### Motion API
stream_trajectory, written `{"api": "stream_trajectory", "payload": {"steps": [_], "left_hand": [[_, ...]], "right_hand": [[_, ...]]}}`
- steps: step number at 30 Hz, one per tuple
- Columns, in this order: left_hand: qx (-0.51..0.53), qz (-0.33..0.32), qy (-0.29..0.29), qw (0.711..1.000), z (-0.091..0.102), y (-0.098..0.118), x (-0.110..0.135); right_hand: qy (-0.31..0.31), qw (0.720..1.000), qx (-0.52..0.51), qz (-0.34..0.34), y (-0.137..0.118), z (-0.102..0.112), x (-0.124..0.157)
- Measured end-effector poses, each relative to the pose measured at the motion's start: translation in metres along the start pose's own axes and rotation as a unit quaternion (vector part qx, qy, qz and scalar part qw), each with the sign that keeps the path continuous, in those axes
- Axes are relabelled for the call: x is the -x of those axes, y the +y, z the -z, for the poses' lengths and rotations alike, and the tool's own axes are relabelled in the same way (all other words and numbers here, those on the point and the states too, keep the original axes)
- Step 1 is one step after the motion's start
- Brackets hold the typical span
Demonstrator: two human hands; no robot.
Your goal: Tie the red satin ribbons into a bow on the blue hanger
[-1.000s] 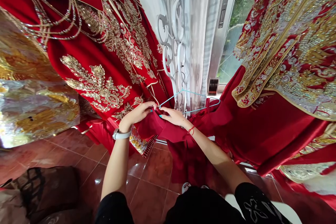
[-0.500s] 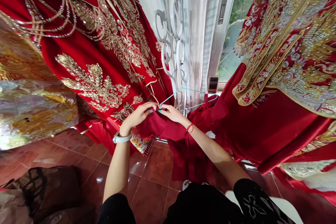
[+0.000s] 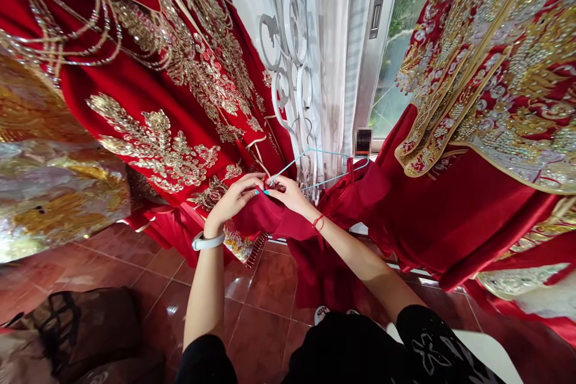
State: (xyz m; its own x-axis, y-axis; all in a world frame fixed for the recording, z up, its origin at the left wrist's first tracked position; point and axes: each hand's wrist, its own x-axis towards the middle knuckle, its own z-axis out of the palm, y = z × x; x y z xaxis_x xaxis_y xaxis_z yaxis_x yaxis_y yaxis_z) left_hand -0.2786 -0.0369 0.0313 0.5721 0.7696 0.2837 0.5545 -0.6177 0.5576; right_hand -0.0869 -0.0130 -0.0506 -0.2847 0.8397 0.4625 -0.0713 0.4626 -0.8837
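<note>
My left hand [image 3: 234, 198] and my right hand [image 3: 287, 192] meet at the left end of a light blue wire hanger [image 3: 315, 165]. Both pinch a plain dark red garment [image 3: 288, 225] that drapes from the hanger down toward the floor. The hanger's hook catches on a white scrolled metal grille [image 3: 292, 72]. A white watch sits on my left wrist and a red string on my right wrist.
Red gowns with gold beaded embroidery hang at left [image 3: 171, 102] and right [image 3: 490, 102]. A gold foil-wrapped garment [image 3: 49, 180] is at far left. A window [image 3: 396, 36] lies behind the grille. Brown bags [image 3: 76, 330] sit on the red tiled floor [image 3: 265, 294].
My hands have drawn a little closer together at the hanger's end, and the view has shifted slightly, moving everything left and up.
</note>
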Motion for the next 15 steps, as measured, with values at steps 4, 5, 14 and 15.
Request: {"api": "stream_trajectory", "payload": {"steps": [4, 5, 14, 15], "left_hand": [[-0.012, 0.001, 0.011, 1.000, -0.002, -0.001, 0.003], [-0.013, 0.001, 0.013, 1.000, -0.003, -0.001, 0.003], [0.038, 0.017, 0.075, 0.996, -0.019, -0.011, 0.009], [0.040, 0.020, 0.077, 0.996, -0.019, -0.012, 0.009]], "right_hand": [[0.007, 0.999, -0.029, -0.018, 0.002, 0.001, 0.001], [0.008, 0.999, -0.027, -0.016, 0.001, 0.002, 0.001], [-0.036, 0.998, -0.057, -0.009, 0.004, 0.008, -0.007], [-0.038, 0.998, -0.059, -0.006, 0.004, 0.009, -0.008]]}}
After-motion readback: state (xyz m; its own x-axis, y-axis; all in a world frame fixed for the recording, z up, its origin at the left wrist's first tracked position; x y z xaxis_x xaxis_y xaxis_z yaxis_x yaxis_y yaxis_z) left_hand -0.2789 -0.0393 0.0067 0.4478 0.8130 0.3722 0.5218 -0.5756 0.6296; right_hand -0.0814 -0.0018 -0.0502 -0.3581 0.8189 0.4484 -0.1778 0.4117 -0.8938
